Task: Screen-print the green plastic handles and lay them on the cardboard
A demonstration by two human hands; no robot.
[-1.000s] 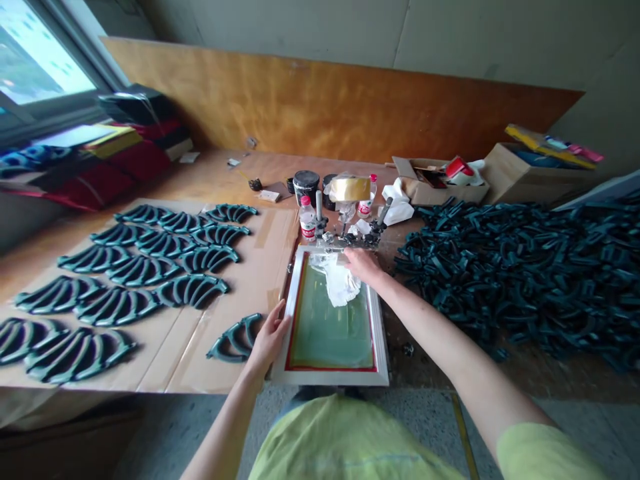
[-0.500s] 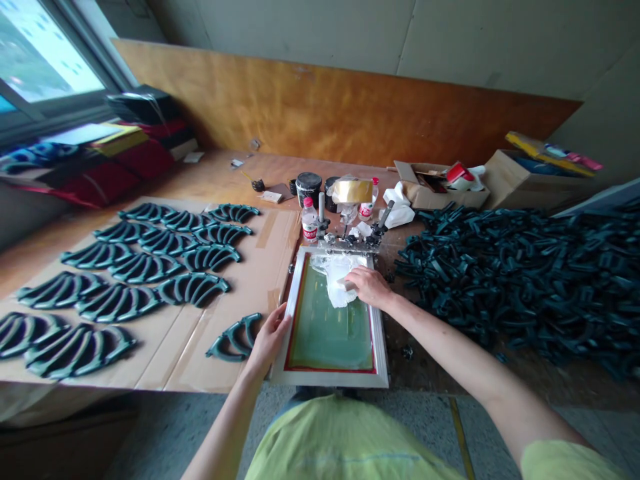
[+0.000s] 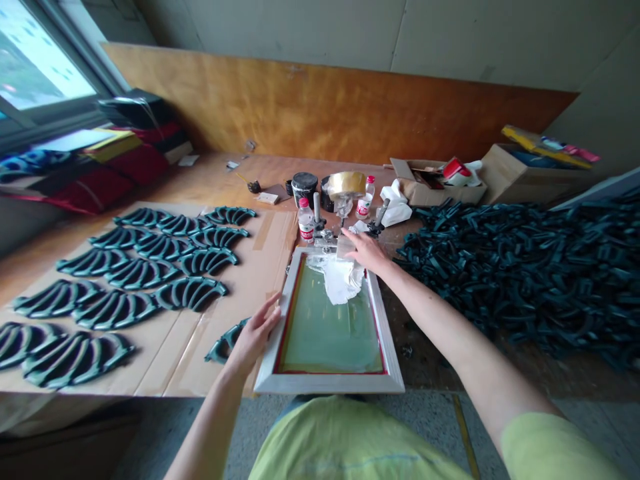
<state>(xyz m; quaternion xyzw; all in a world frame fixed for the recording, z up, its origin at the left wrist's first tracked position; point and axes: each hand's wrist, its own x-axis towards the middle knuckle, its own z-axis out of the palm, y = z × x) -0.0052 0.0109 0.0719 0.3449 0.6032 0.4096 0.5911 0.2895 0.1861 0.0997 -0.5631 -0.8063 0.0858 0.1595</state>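
Note:
A screen-printing frame (image 3: pixel 329 383) with a green mesh lies in front of me, its far end at a metal hinge clamp (image 3: pixel 327 241). White ink (image 3: pixel 343 283) is spread over the far part of the mesh. My right hand (image 3: pixel 369 252) grips a pale, flat squeegee (image 3: pixel 345 246) at the frame's far edge, beyond most of the ink. Beside the frame's left rail is my left hand (image 3: pixel 256 333), fingers loosely apart and holding nothing. Whether its fingertips touch the rail, I cannot tell. A dark green curved, slatted part (image 3: pixel 223 343) lies partly behind that hand.
Rows of similar green parts (image 3: pixel 117 300) lie on cardboard (image 3: pixel 160 363) at left. A large heap of green parts (image 3: pixel 515 280) covers the right. Behind the frame stand bottles (image 3: pixel 306 223), a black tub (image 3: pixel 305 187), a tape roll (image 3: pixel 346 182) and a cardboard box (image 3: pixel 435 197).
My right hand has moved the squeegee away from me, off the ink to the far edge. The frame's near end looks higher and closer. My left hand has loosened from the rail.

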